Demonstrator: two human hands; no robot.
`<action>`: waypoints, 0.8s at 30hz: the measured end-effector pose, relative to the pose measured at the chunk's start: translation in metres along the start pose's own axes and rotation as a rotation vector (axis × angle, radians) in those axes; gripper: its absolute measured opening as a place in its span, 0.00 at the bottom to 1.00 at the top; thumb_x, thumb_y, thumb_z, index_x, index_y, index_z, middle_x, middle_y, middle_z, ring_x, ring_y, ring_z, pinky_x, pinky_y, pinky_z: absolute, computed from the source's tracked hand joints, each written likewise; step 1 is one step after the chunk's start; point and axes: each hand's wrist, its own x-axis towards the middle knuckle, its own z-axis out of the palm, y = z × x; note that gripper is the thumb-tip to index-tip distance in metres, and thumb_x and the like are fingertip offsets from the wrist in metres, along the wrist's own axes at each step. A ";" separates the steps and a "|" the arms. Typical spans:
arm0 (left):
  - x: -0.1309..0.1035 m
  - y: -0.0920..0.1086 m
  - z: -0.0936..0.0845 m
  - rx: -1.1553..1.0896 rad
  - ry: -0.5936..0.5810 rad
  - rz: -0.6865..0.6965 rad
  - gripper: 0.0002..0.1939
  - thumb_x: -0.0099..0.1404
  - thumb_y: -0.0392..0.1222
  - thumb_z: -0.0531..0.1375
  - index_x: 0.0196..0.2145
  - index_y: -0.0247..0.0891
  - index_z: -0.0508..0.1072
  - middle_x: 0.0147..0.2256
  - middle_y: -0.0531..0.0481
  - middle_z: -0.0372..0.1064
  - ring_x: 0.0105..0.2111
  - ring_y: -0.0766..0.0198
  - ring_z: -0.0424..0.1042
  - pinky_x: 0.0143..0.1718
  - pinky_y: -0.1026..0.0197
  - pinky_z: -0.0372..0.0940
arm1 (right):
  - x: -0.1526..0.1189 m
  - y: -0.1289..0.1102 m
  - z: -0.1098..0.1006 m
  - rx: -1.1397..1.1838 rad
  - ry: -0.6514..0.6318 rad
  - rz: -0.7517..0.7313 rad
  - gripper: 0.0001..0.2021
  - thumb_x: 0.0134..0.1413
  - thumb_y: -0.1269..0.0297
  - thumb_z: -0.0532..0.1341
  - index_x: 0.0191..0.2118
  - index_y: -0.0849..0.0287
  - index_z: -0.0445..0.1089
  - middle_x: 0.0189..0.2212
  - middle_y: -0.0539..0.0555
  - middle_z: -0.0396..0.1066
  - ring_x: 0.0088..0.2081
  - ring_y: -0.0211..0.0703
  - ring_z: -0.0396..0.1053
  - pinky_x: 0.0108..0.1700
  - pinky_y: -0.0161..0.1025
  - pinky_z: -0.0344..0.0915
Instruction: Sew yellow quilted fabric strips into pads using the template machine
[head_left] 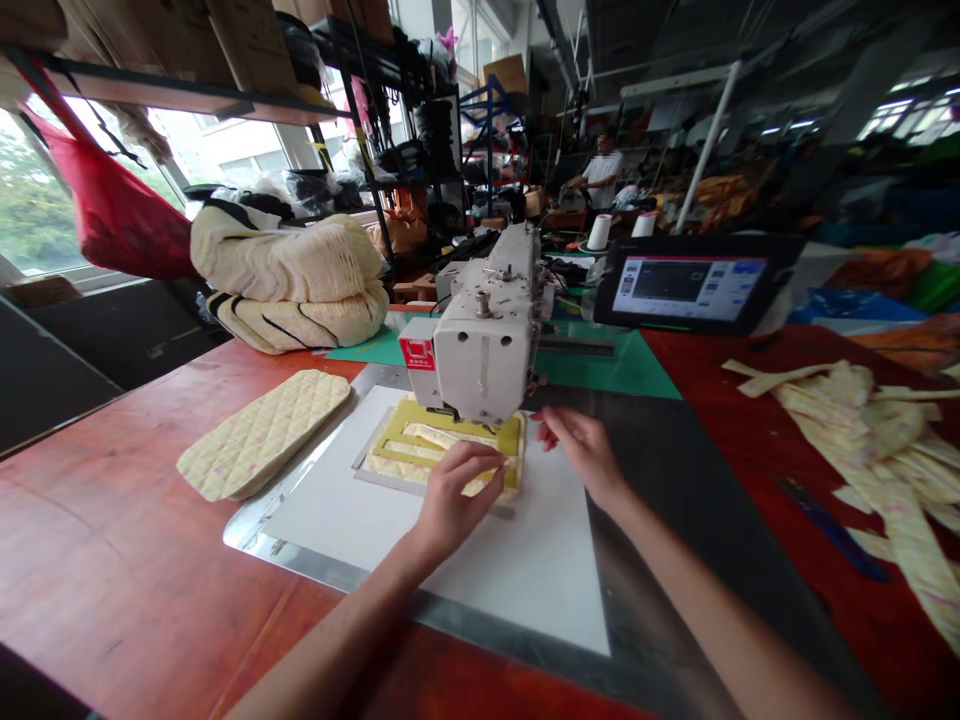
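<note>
1. From where I stand: L hand (pixel 457 495) hangs over the near R part of the yellow template (pixel 511 436), fingers curled, thumb & index tips close tog.; can't tell if anything's pinched btwn them.
2. R hand (pixel 581 445) is just R of the machine head (pixel 480 365), fingers bent in twd thumb; can't tell if it grips anything, tips too small/blurred.
3. Template sits under the front of the machine head, on a white sheet (pixel 322 520); the sheet lies on a shiny metal plate (pixel 251 532), that on the red-brown table (pixel 112 480); quilted pc (pixel 396 467) shows in the template's openings, w/ a pale strip (pixel 435 436) lying across.
4. L of the sheet: quilted pad stack (pixel 262 435); behind it, a folded cream bundle (pixel 285 265), w/ dark bands.
5. Containers: red bag (pixel 127 200) hangs by the window, bulging, contents hidden; cardboard boxes (pixel 255 45) on the upper shelf (pixel 187 98), can't see inside; plastic-wrapped goods (pixel 300 190) lower down, unclear what.
6. R side: screen (pixel 690 285) lit; loose fabric strips (pixel 840 420) heaped, blue-handled snips (pixel 847 540) beside them; in bkgd, two white thread cones (pixel 598 232) & a co-worker (pixel 602 178) in a white top.
</note>
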 end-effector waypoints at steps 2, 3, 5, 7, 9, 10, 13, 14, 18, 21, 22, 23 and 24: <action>0.005 -0.005 0.005 0.154 -0.132 0.197 0.05 0.69 0.31 0.61 0.42 0.34 0.75 0.39 0.44 0.74 0.39 0.60 0.72 0.42 0.57 0.68 | 0.007 0.009 -0.015 -0.066 0.097 -0.014 0.36 0.52 0.32 0.60 0.38 0.69 0.73 0.25 0.56 0.68 0.24 0.31 0.65 0.27 0.28 0.63; 0.006 -0.008 0.006 0.235 -0.209 0.287 0.05 0.69 0.31 0.60 0.42 0.33 0.74 0.39 0.43 0.74 0.40 0.59 0.71 0.41 0.56 0.68 | 0.008 0.015 -0.020 -0.103 0.118 -0.018 0.36 0.52 0.31 0.59 0.38 0.69 0.73 0.24 0.56 0.67 0.24 0.31 0.64 0.26 0.27 0.62; 0.010 -0.014 0.005 0.379 -0.350 0.431 0.04 0.71 0.31 0.59 0.42 0.31 0.73 0.38 0.42 0.73 0.40 0.57 0.71 0.41 0.55 0.68 | 0.008 0.029 -0.025 -0.166 0.115 -0.020 0.37 0.53 0.30 0.57 0.37 0.69 0.72 0.23 0.55 0.67 0.22 0.31 0.64 0.24 0.27 0.60; 0.013 -0.021 0.002 0.483 -0.433 0.507 0.05 0.72 0.32 0.56 0.42 0.31 0.73 0.38 0.42 0.72 0.41 0.56 0.70 0.41 0.55 0.68 | 0.007 0.042 -0.025 -0.200 0.092 -0.020 0.36 0.54 0.31 0.57 0.36 0.68 0.72 0.23 0.55 0.67 0.22 0.32 0.64 0.24 0.27 0.59; 0.016 -0.028 -0.004 0.583 -0.466 0.533 0.07 0.74 0.33 0.54 0.41 0.31 0.73 0.37 0.41 0.71 0.39 0.57 0.70 0.40 0.54 0.68 | 0.007 0.050 -0.023 -0.225 0.074 -0.026 0.33 0.56 0.33 0.57 0.37 0.67 0.73 0.23 0.55 0.68 0.22 0.32 0.64 0.24 0.27 0.60; 0.017 -0.031 -0.008 0.638 -0.477 0.537 0.08 0.74 0.33 0.53 0.40 0.31 0.73 0.37 0.41 0.70 0.38 0.57 0.70 0.39 0.54 0.68 | 0.007 0.052 -0.023 -0.242 0.066 -0.032 0.32 0.57 0.35 0.57 0.38 0.67 0.73 0.23 0.55 0.68 0.22 0.32 0.64 0.25 0.27 0.60; 0.020 -0.039 -0.015 0.776 -0.488 0.544 0.10 0.74 0.34 0.53 0.37 0.30 0.73 0.36 0.40 0.70 0.37 0.55 0.69 0.38 0.52 0.68 | 0.008 0.053 -0.022 -0.290 0.055 -0.050 0.28 0.60 0.40 0.57 0.38 0.66 0.74 0.23 0.54 0.69 0.22 0.31 0.65 0.27 0.27 0.60; 0.020 -0.041 -0.016 0.793 -0.487 0.548 0.11 0.74 0.33 0.52 0.37 0.30 0.73 0.36 0.40 0.70 0.38 0.55 0.69 0.39 0.51 0.68 | 0.008 0.053 -0.022 -0.303 0.055 -0.055 0.26 0.61 0.42 0.56 0.38 0.66 0.74 0.23 0.54 0.69 0.23 0.31 0.65 0.27 0.26 0.60; 0.023 -0.044 -0.016 0.742 -0.512 0.588 0.09 0.74 0.33 0.53 0.40 0.30 0.74 0.39 0.39 0.72 0.41 0.55 0.70 0.43 0.52 0.69 | 0.006 0.047 -0.022 -0.346 0.050 -0.076 0.23 0.62 0.47 0.56 0.37 0.65 0.74 0.24 0.54 0.69 0.24 0.31 0.66 0.28 0.26 0.58; 0.025 -0.046 -0.013 0.665 -0.523 0.574 0.11 0.75 0.32 0.52 0.44 0.31 0.74 0.42 0.39 0.73 0.43 0.55 0.71 0.45 0.51 0.70 | 0.005 0.044 -0.021 -0.364 0.045 -0.090 0.22 0.63 0.49 0.55 0.36 0.65 0.73 0.24 0.54 0.70 0.24 0.31 0.65 0.28 0.26 0.58; 0.026 -0.047 -0.013 0.640 -0.528 0.564 0.11 0.75 0.32 0.52 0.45 0.31 0.74 0.42 0.39 0.73 0.44 0.55 0.72 0.45 0.51 0.70 | 0.004 0.043 -0.021 -0.368 0.043 -0.094 0.22 0.63 0.49 0.55 0.36 0.65 0.73 0.23 0.54 0.70 0.24 0.32 0.65 0.28 0.26 0.58; 0.026 -0.048 -0.012 0.619 -0.536 0.556 0.11 0.75 0.32 0.52 0.46 0.31 0.74 0.42 0.38 0.73 0.43 0.55 0.72 0.45 0.51 0.70 | 0.004 0.043 -0.021 -0.371 0.039 -0.097 0.21 0.63 0.50 0.54 0.36 0.65 0.73 0.23 0.54 0.70 0.24 0.32 0.65 0.28 0.26 0.58; 0.026 -0.050 -0.012 0.606 -0.548 0.554 0.11 0.75 0.32 0.52 0.47 0.31 0.74 0.43 0.38 0.74 0.44 0.55 0.72 0.46 0.50 0.71 | 0.004 0.043 -0.021 -0.375 0.034 -0.099 0.21 0.64 0.50 0.54 0.36 0.65 0.73 0.23 0.53 0.69 0.24 0.32 0.65 0.28 0.26 0.58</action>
